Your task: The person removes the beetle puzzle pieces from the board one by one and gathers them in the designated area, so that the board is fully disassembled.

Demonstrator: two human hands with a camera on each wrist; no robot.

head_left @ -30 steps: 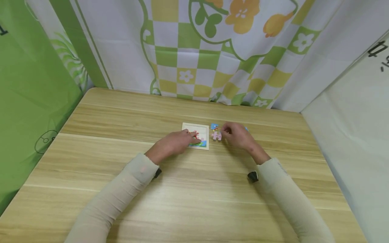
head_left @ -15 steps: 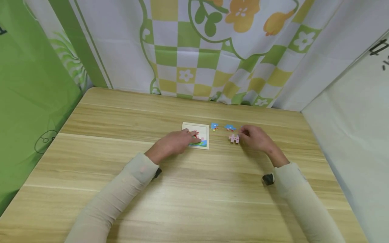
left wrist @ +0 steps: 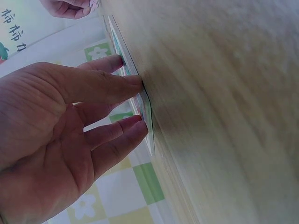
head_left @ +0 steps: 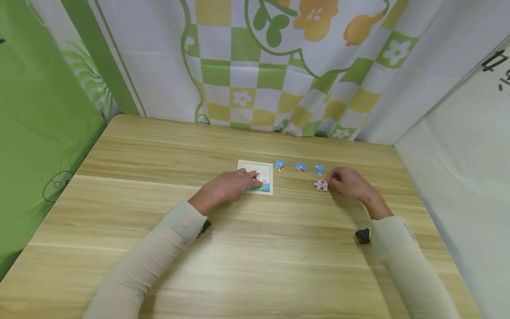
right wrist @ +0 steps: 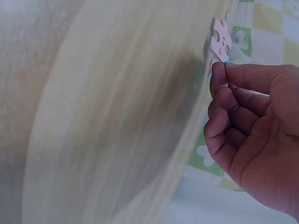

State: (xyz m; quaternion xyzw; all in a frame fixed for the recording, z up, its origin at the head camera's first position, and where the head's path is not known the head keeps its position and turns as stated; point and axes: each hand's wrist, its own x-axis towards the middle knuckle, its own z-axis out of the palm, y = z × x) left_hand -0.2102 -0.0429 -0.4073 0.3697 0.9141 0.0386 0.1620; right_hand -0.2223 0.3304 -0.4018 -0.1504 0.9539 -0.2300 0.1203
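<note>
My left hand (head_left: 226,189) rests its extended fingers on a small square puzzle board (head_left: 272,178) with a pale rim and a partly filled picture. The left wrist view has the thumb (left wrist: 128,83) and several fingertips touching the board's edge and top. To the right, my right hand (head_left: 350,184) pinches a pink puzzle piece (head_left: 321,185) between thumb and forefinger. In the right wrist view this piece (right wrist: 221,41) bears an animal face and a blue corner, and the other fingers curl inward.
Three blue puzzle pieces lie in a row right of the board: one nearest it (head_left: 280,165), a middle one (head_left: 300,167) and one just beyond the pink piece (head_left: 318,169). A patterned curtain (head_left: 243,84) hangs behind the wooden table (head_left: 255,257).
My right hand has moved right with the pink puzzle piece, away from the board, uncovering the blue pieces. My left hand has stayed on the board.
</note>
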